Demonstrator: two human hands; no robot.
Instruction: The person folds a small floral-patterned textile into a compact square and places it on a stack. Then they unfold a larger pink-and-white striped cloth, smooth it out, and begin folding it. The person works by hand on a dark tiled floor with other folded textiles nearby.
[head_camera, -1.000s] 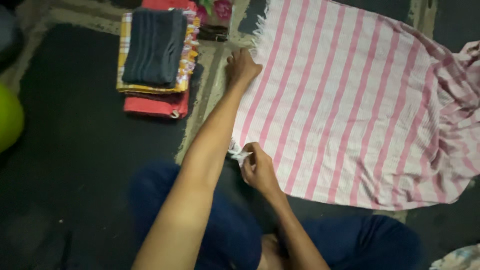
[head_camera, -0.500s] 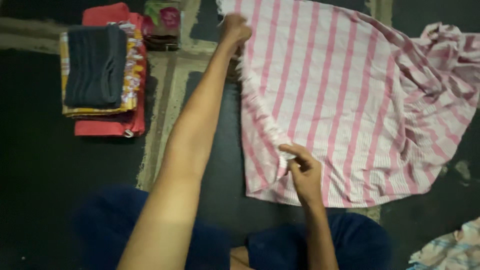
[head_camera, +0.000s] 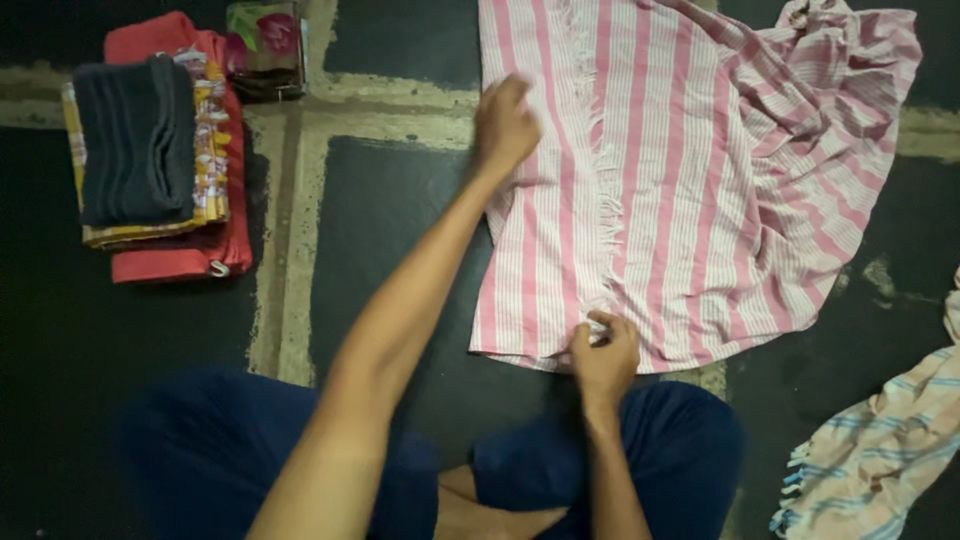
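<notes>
Two bare hands worked one pink-striped towel (head_camera: 690, 190) spread on the dark floor (head_camera: 400, 250), and every place below is given from that towel. Nearest, the person's blue-clad knees (head_camera: 620, 450) sat just short of its near edge. At that edge the right hand (head_camera: 603, 355) had its fingers closed in a pinch on the fringed corner, likely to keep the fold lined up. Farther along, the left hand (head_camera: 505, 125) lay on the folded-over left part, fingers loosely curled; whether it gripped the cloth or only pressed it flat could not be told through the blur. A white fringe (head_camera: 600, 190) ran down the middle, where one layer lay over the other, while the far right side was bunched and unsmoothed. Right of the towel, near the knees, lay a blue-striped cloth (head_camera: 870, 450). Well to the left stood a stack (head_camera: 150, 150) of folded cloths, with a flowered box (head_camera: 262, 45) beside it. Nothing lay between hands and towel.
</notes>
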